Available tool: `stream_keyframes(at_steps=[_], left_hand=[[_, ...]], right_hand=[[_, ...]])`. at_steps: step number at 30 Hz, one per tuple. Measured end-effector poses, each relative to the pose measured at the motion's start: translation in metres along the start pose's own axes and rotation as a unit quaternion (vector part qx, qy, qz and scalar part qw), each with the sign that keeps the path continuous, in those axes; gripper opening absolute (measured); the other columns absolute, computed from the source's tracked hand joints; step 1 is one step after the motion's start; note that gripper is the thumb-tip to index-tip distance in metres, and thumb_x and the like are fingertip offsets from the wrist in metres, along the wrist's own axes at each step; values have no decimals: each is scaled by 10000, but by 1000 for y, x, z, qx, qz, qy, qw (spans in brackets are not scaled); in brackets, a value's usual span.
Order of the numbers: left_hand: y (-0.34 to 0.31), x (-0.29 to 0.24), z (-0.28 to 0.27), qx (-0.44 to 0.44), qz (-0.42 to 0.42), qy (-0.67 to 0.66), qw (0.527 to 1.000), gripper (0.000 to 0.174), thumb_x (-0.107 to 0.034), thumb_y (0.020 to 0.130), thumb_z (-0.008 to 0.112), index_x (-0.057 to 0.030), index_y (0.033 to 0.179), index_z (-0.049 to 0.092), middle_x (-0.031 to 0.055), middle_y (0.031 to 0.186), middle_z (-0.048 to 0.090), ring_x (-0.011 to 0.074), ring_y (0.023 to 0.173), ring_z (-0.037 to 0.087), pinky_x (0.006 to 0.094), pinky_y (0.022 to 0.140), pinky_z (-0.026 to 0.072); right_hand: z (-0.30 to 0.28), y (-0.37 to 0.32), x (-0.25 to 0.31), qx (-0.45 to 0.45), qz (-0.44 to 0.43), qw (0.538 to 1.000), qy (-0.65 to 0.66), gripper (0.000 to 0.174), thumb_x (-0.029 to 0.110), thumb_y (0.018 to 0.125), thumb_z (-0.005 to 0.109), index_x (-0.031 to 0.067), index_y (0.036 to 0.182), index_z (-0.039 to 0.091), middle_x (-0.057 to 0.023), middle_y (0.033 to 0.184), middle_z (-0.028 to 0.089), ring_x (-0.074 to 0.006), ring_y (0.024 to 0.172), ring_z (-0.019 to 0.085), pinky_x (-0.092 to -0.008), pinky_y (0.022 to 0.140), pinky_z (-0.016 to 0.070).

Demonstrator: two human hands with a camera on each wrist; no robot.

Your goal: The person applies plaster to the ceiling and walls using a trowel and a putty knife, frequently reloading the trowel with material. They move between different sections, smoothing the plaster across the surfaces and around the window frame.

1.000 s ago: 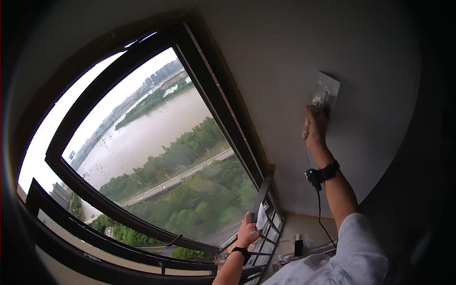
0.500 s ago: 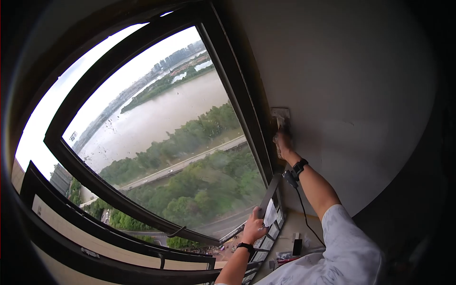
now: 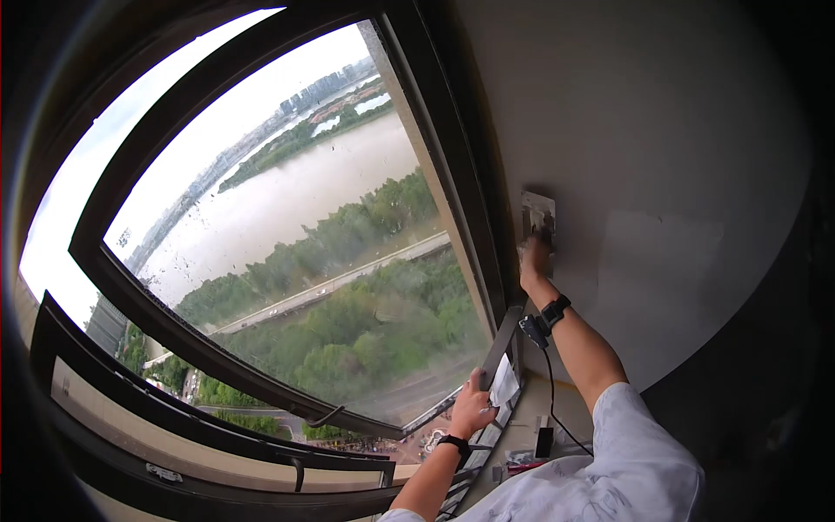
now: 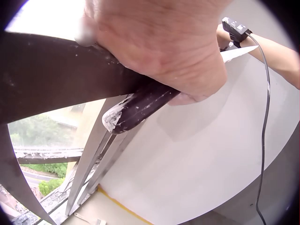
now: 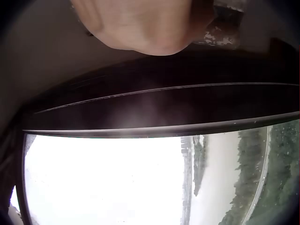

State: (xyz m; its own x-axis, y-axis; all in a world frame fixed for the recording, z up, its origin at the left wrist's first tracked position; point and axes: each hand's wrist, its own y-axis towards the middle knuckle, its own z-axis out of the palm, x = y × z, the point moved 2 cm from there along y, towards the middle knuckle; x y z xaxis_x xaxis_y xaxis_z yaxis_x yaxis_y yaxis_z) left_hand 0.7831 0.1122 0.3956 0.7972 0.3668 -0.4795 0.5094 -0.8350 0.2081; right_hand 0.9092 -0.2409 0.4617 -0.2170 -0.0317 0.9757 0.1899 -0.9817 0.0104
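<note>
In the head view my right hand [image 3: 538,261] grips a plastering trowel [image 3: 541,209], its metal plate lying along the wall [image 3: 661,165] close beside the dark window frame. The right wrist view shows that hand [image 5: 140,26] from behind, with a plaster-smeared handle [image 5: 218,37] showing past it. Lower down, my left hand [image 3: 471,409] is at the window rail [image 3: 503,339] and holds a putty knife with a pale blade [image 3: 504,383]. Its dark handle [image 4: 143,110], crusted white at the butt, pokes out under the palm in the left wrist view.
A large window pane [image 3: 296,226] fills the left, looking out on a river and trees far below. Beneath my arms is a ledge [image 3: 522,426] with a black phone-like object [image 3: 544,442] and small items. A cable [image 3: 553,400] hangs from the right wrist camera.
The right hand has carried the trowel from the middle of the wall left to the window frame, then slightly away from it. The left hand still holds the putty knife by the rail.
</note>
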Motion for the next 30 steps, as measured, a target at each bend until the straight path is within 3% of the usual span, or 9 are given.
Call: stream_keyframes(at_steps=[3,5,7,9,17,19,21,25,30], left_hand=[[-1,10,10,13,3,22,1000,242,-230,671,676,-14,769,722,244,1450,357,452,1088,550,451,994,460],[-1,7,5,31,-9,19,999,242,-225,669,681,-20,790,727,243,1453,355,453,1107,546,454,993,459],[-4,1,11,51,-22,11,998,245,-220,668,685,-27,811,733,241,1456,354,454,1126,542,456,992,458],[-1,1,9,-18,22,-6,1000,250,-212,667,699,-48,852,743,237,1456,360,449,1165,531,459,991,456],[-5,-1,8,10,53,45,998,216,-248,722,706,-85,857,742,232,1467,332,437,1221,508,464,1004,449],[-7,-4,7,18,23,25,999,269,-185,684,724,-86,933,745,246,1445,355,436,1266,459,449,1044,425],[-9,2,11,24,17,28,999,248,-206,685,747,-71,893,745,252,1432,362,444,1255,463,449,1035,429],[-7,11,18,8,53,55,997,263,-262,712,770,-40,851,736,269,1428,357,461,1247,460,453,1038,422],[-4,9,19,34,45,89,994,289,-297,730,752,-31,841,739,284,1448,348,456,1278,445,449,1032,430]], right_hand=[[10,-2,14,148,138,955,217,210,215,974,481,70,905,616,-34,806,604,-158,712,591,-330,626,464],[24,6,20,79,-100,966,-224,256,209,943,529,12,1059,643,-203,1093,676,-342,1036,654,-425,844,515],[-8,-51,109,51,-46,936,-345,293,199,949,556,-28,1128,606,-216,1167,657,-361,1045,653,-460,887,510],[-9,-40,90,-23,-208,874,-439,259,182,928,559,-7,1090,632,-224,1077,666,-378,1019,649,-451,884,515],[-132,-4,147,-98,-182,944,-256,209,134,954,488,-6,844,597,-134,783,638,-260,759,652,-387,661,480],[-165,42,130,-112,-164,979,-51,110,131,912,601,26,941,615,-146,920,659,-260,739,666,-389,668,528],[-216,27,171,-21,72,963,258,175,207,949,596,32,941,590,-85,872,601,-154,655,589,-324,604,478],[-315,55,185,68,62,963,252,188,206,865,499,126,696,481,-42,552,509,-139,449,432,-295,453,342],[-450,67,218,7,53,958,283,227,217,847,535,101,658,484,-53,565,513,-170,484,476,-302,456,374]])
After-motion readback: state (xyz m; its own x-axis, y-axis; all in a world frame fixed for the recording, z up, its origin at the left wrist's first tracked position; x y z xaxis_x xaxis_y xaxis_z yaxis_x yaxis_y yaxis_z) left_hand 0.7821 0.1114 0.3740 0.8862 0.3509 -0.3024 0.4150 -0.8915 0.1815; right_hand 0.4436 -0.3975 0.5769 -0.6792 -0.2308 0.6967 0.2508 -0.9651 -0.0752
